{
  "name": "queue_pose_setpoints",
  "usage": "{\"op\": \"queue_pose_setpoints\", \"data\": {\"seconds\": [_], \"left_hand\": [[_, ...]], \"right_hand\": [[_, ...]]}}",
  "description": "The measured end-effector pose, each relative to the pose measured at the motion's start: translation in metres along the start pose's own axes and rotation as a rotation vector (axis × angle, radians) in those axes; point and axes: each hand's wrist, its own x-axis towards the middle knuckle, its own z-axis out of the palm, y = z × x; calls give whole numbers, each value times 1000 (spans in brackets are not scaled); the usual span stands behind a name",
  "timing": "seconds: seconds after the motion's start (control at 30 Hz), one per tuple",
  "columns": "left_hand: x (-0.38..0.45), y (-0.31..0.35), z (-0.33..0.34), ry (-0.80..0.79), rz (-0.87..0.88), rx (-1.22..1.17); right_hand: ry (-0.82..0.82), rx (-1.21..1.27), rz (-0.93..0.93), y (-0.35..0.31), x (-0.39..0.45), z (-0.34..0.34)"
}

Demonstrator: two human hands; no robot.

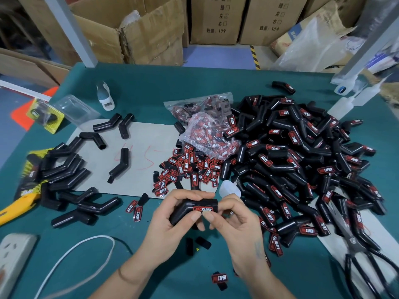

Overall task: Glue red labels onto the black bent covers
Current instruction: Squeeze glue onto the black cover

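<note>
Black bent cover pinched by both hands' fingers, labelled pile right, glue bottle seemingly behind

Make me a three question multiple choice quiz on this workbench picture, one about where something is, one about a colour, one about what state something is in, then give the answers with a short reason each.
1. Where is the big pile of labelled covers?
A. right of the hands
B. left of the hands
C. inside a cardboard box

2. What colour is the table mat?
A. orange
B. teal green
C. white

3. The bent cover between the left hand and right hand is:
A. bare, no label
B. lying on the mat
C. held, with a red label on it

Answers: 1 A, the heap fills the table's right side. 2 B, the mat is teal green throughout. 3 C, both hands grip it and the label faces up.
</note>
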Motion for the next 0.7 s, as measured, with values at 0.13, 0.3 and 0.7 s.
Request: {"op": "queue_pose_setpoints", "data": {"seconds": [0.13, 0.3, 0.7], "left_hand": [[0, 1, 1, -1, 8, 9], [1, 2, 1, 14, 9, 24], [0, 0, -1, 31, -1, 28]], "right_hand": [[7, 14, -21, 1, 1, 0], [1, 1, -22, 1, 1, -1], [12, -40, 33, 4, 1, -4]]}}
